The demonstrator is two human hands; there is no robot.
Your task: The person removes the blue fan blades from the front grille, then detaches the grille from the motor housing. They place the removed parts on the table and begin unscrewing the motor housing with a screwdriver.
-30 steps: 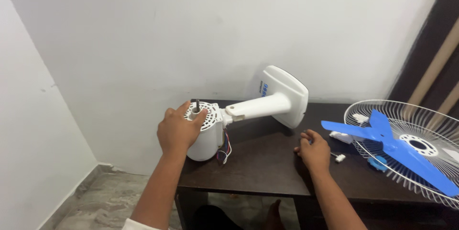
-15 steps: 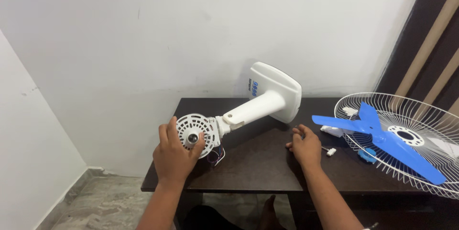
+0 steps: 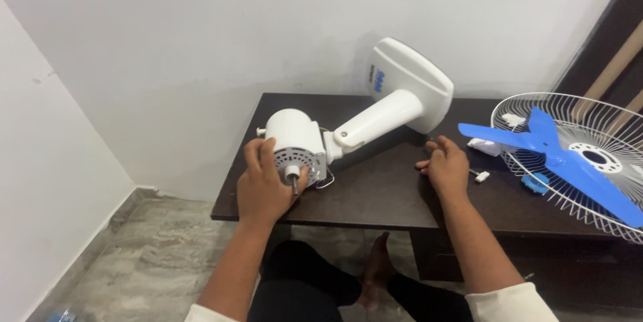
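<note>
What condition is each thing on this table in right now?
Fan motor: bare, lying on its side, gripped by left hand.
Fan stand: tipped over.
Blue blade: off, lying in wire guard.
Right hand: flat on table, holding nothing.

motor housing [image 3: 295, 140] on table [image 3: 375, 195] left | base [image 3: 410, 84] behind | grille [image 3: 589, 161] right, blade [image 3: 569, 161] on it

Bright, even light; slight blur

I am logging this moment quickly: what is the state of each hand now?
Left hand: closed around the white fan motor, gripping it.
Right hand: open, holding nothing, resting on the dark table.
</note>
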